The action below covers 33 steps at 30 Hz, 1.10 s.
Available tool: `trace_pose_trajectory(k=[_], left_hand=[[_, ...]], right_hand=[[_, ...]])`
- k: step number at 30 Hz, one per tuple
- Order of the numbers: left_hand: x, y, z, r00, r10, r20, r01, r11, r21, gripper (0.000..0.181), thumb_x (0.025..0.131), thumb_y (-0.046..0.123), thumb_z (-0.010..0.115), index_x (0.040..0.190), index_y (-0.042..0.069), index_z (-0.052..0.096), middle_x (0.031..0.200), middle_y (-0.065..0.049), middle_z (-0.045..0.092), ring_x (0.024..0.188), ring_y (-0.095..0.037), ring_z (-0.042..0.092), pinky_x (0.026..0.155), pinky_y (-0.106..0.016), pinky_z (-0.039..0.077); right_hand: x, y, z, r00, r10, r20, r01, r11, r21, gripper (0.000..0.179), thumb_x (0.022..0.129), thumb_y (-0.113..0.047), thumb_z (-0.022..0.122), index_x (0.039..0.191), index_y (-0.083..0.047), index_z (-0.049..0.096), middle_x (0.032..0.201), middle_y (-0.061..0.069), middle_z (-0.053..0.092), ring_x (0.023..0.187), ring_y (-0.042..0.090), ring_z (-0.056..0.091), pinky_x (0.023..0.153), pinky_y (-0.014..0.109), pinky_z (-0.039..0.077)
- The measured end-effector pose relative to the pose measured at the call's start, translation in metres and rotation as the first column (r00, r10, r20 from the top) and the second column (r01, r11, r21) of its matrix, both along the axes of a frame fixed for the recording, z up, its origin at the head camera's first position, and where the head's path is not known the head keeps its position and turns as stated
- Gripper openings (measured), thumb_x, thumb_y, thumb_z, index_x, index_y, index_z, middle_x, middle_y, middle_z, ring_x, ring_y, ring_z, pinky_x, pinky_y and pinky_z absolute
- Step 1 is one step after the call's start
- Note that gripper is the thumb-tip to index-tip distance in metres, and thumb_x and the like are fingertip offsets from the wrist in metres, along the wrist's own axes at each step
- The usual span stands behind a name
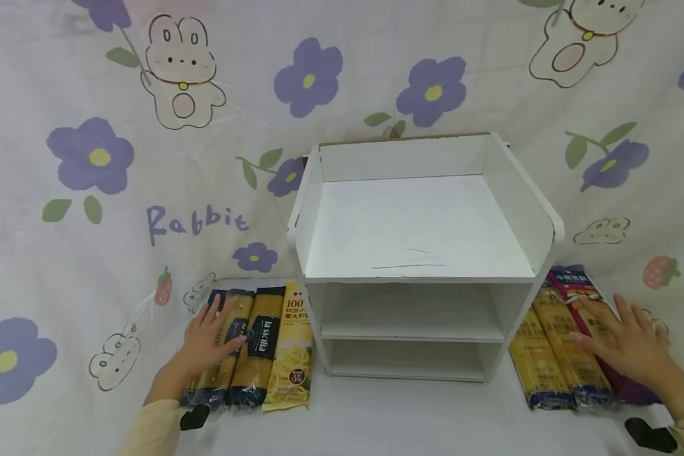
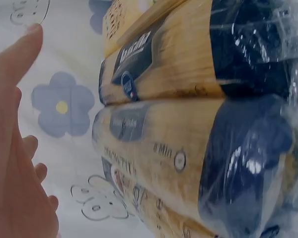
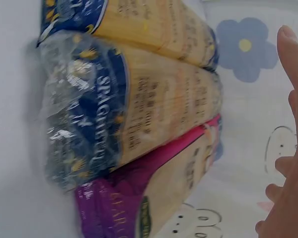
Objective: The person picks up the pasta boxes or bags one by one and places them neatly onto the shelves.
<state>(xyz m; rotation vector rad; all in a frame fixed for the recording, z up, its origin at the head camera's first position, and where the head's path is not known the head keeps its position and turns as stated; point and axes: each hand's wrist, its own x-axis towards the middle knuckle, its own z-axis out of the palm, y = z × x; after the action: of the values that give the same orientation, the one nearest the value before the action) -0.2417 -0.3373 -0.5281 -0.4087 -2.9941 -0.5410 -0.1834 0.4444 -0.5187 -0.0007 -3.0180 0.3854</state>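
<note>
My left hand (image 1: 205,342) is over a row of spaghetti packs left of the shelf, fingers spread and straight. Closest under it is a clear pack with dark blue ends (image 2: 169,153). Beside that lie a pack with a dark label (image 1: 262,339) and a yellow pasta bag (image 1: 291,354); another pack is partly hidden under the hand. On the other side, my right hand (image 1: 633,345) extends its fingers over a purple and pink pasta bag (image 3: 154,183). Two yellow spaghetti packs, a middle one (image 3: 149,99) and an inner one (image 3: 149,25), lie alongside. Neither hand grips anything.
Between the two rows stands a white shelf unit (image 1: 410,228) with a walled top tray and two lower compartments (image 1: 410,310). Behind it hangs a white cloth (image 1: 353,139) printed with purple flowers and rabbits. A white tabletop (image 1: 399,418) extends in front.
</note>
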Motion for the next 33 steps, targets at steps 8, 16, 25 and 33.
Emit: trace_pose_trajectory(k=[8,16,25,33], left_hand=[[0.001,-0.026,0.002,0.997,0.037,0.072,-0.044,0.994,0.100,0.086,0.095,0.049,0.060,0.161,0.029,0.008,0.165,-0.026,0.003,0.148,-0.057,0.005,0.109,-0.080,0.011],[0.009,-0.060,-0.003,0.985,0.072,0.160,-0.111,0.961,0.252,0.086,0.097,0.039,0.059,0.160,0.032,0.000,0.166,-0.024,0.002,0.148,-0.057,0.008,0.107,-0.081,0.015],[0.022,-0.081,-0.022,0.947,0.121,0.298,-0.208,0.937,0.281,0.082,0.100,0.045,0.054,0.160,0.030,0.000,0.165,-0.025,0.007,0.143,-0.061,0.018,0.106,-0.079,0.023],[0.027,-0.093,-0.043,0.886,0.165,0.434,-0.291,0.925,0.243,0.087,0.098,0.051,0.055,0.161,0.027,0.000,0.163,-0.030,0.007,0.139,-0.061,0.028,0.104,-0.072,0.036]], right_hand=[[-0.004,-0.015,0.032,0.995,0.023,-0.096,-0.021,0.999,0.025,0.085,0.096,-0.059,0.050,0.159,-0.032,0.000,0.157,0.041,0.002,0.135,0.071,0.012,0.096,0.088,0.014],[0.004,-0.048,0.095,0.972,0.138,-0.189,-0.186,0.946,-0.266,0.079,0.099,-0.029,0.058,0.160,-0.025,0.008,0.166,0.019,-0.012,0.145,0.062,-0.004,0.097,0.088,0.002],[0.019,-0.087,0.157,0.891,0.215,-0.401,-0.411,0.758,-0.506,0.067,0.104,-0.030,0.049,0.160,-0.025,0.013,0.165,-0.019,0.009,0.150,-0.004,0.007,0.102,0.081,-0.013],[0.026,-0.116,0.192,0.874,0.207,-0.439,-0.452,0.676,-0.582,0.071,0.098,-0.035,0.060,0.158,-0.025,0.023,0.166,-0.005,0.023,0.151,0.005,0.024,0.103,0.083,-0.008]])
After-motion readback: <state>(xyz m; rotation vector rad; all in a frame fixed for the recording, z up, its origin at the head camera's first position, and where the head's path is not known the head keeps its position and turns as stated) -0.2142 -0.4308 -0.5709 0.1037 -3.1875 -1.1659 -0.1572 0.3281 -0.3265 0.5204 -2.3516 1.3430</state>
